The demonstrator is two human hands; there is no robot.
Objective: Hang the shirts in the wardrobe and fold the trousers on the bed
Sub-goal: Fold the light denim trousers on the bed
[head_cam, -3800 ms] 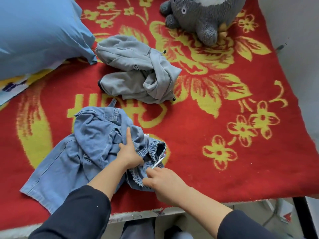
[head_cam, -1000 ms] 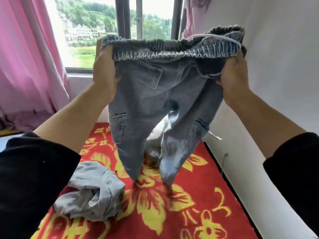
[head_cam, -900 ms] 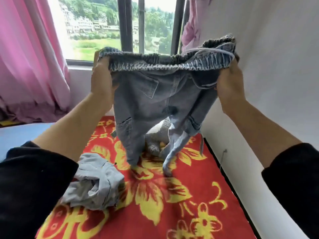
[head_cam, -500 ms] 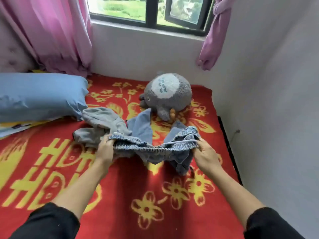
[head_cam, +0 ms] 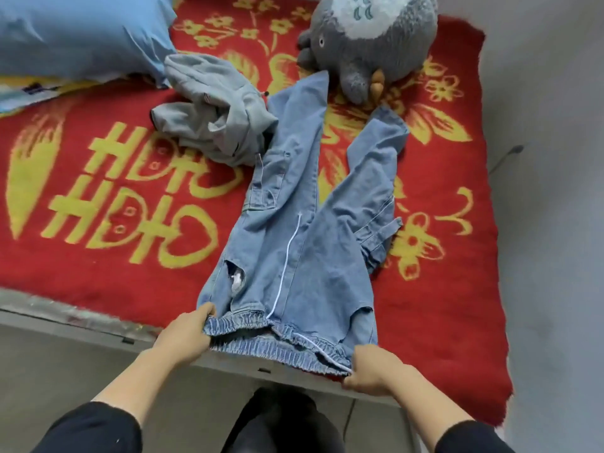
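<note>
Jeans: the light-blue denim jeans [head_cam: 294, 256] lie spread on the red blanket [head_cam: 130, 256] that covers the bed, near its right half. The cloth is pale and washed, with a gathered elastic waistband [head_cam: 277, 341], a white drawstring [head_cam: 287, 256] running up the middle from the waist, a torn hole [head_cam: 235, 277] low on the left side, and a flap pocket on each leg.
Position on bed: the waistband lies at the near edge of the bed and hangs a little over it; the two legs lie on the blanket, parted in a narrow V.
Left hand: the left hand [head_cam: 186, 335] is closed on the left end of the waistband, thumb on top of the cloth, forearm bare and a black sleeve pushed up.
Right hand: the right hand [head_cam: 372, 367] is clenched on the right end of the waistband, knuckles up, pinching the gathered denim with the end of the drawstring beside it.
Long axis: the jeans run from the near edge away toward the far side, waist nearest the person, cuffs farthest, leaning slightly rightward.
Left leg cuff: it touches the grey plush toy [head_cam: 369, 40].
Grey garment: a crumpled grey garment [head_cam: 215, 116] lies just left of the left leg, touching it.
Pillow: a blue pillow [head_cam: 81, 37] sits at the far left, against the grey garment.
</note>
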